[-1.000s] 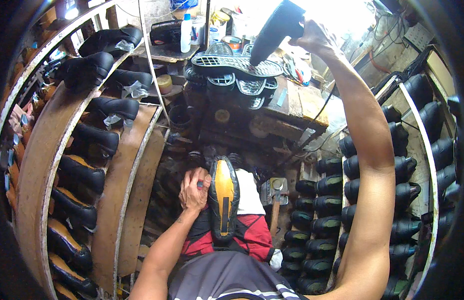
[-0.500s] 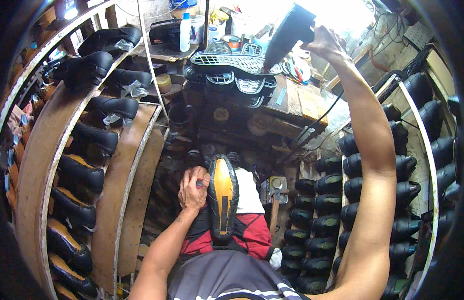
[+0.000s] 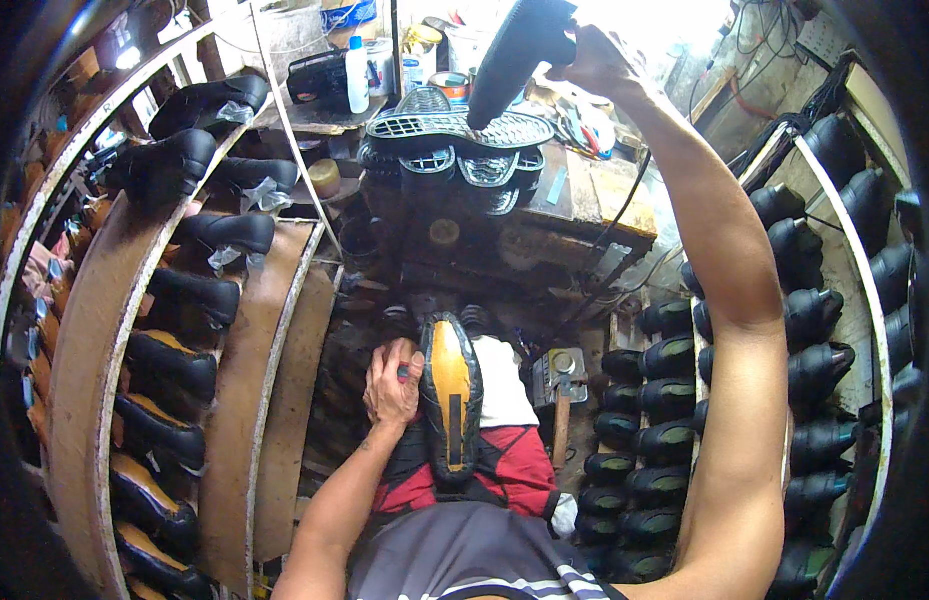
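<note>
My right hand (image 3: 602,62) is raised at the far side, closed around a black hair dryer (image 3: 519,62). Its narrow end points down over a black shoe sole (image 3: 409,125) with a pale gridded inside, lying on a stack of soles. Upside down on my lap rests a black shoe upper (image 3: 467,440) on its last, its underside tan-yellow (image 3: 450,360) with a dark strip down the middle. Just left of it my left hand (image 3: 389,385) is closed, with a small reddish thing showing between the fingers; I cannot make out what it is.
Racks of black shoe uppers (image 3: 169,365) stand on the left, and more shoes (image 3: 674,420) fill racks on the right. A wooden bench (image 3: 609,195) at the far side carries a white bottle (image 3: 356,75) and cans. A hammer (image 3: 562,415) leans by a tin (image 3: 559,362) near my knee.
My right hand has carried the hair dryer left along the sole. My left hand stays beside the upper on my lap. The whole view has shifted slightly.
</note>
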Available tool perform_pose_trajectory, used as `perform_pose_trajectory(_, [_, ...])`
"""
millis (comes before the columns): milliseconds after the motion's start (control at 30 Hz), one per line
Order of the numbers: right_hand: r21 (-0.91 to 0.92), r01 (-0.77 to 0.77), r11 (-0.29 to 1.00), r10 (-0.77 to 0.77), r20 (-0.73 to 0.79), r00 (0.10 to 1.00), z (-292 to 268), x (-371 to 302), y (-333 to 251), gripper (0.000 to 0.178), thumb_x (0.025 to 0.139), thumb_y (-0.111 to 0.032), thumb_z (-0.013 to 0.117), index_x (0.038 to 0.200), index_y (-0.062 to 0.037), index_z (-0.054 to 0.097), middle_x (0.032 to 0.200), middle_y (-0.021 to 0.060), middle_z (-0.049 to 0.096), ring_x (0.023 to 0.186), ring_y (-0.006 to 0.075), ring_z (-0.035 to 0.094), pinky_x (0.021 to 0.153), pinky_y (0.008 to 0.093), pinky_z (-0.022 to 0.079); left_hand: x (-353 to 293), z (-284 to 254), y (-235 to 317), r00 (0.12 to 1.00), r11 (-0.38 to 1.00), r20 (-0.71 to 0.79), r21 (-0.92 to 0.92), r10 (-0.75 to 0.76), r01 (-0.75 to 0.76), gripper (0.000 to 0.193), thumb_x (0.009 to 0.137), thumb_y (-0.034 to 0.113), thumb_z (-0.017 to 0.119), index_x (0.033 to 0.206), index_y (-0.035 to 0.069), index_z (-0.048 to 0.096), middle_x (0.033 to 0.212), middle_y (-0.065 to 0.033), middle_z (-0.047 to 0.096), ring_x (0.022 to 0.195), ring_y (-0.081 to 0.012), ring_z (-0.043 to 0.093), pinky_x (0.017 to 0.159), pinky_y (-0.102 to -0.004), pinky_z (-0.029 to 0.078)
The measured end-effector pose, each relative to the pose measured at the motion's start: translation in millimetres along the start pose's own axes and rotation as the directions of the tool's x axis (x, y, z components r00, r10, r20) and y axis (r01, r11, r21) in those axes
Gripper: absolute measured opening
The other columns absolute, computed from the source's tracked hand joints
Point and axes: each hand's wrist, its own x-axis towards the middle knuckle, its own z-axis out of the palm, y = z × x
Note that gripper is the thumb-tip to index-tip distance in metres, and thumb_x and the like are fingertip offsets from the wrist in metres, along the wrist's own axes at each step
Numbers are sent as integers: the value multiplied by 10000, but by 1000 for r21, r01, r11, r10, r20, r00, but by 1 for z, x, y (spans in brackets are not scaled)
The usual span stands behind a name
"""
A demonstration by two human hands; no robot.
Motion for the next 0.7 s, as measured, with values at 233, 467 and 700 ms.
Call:
perform_pose_trajectory(233, [-90, -176, 980, 182, 57, 982, -21, -31, 46, 753, 746, -388, 863, 1368, 0, 694, 1315, 251, 746, 1204, 392, 730, 1048, 460, 564, 0, 3, -5, 999, 999, -31, -9, 45, -45, 785, 1024, 779, 454, 1465, 160, 649, 1495, -205, 571, 1345, -470, 574, 1106, -539, 483])
perform_pose_trajectory(467, [325, -668, 670, 695, 41, 717, 34, -154, 147, 514, 683, -300, 971, 1002, 52, 774, 938, 119, 784, 823, 222, 743, 758, 365, 598, -4, 2, -12, 1000, 1000, 17, -6, 21, -21, 807, 1039, 779, 414, 1519, 164, 620, 1570, -248, 520, 1384, -492, 554, 1123, -539, 483])
perform_pose_trajectory(700, [636, -767, 88, 842, 364, 399, 127, -281, 178, 374, 718, -259, 1006, 827, -3, 756, 751, 86, 718, 516, 181, 616, 455, 360, 479, 0, 4, -9, 994, 995, 33, 15, 101, -102, 726, 1086, 667, 443, 1543, 122, 584, 1577, -263, 511, 1395, -498, 547, 1133, -532, 479])
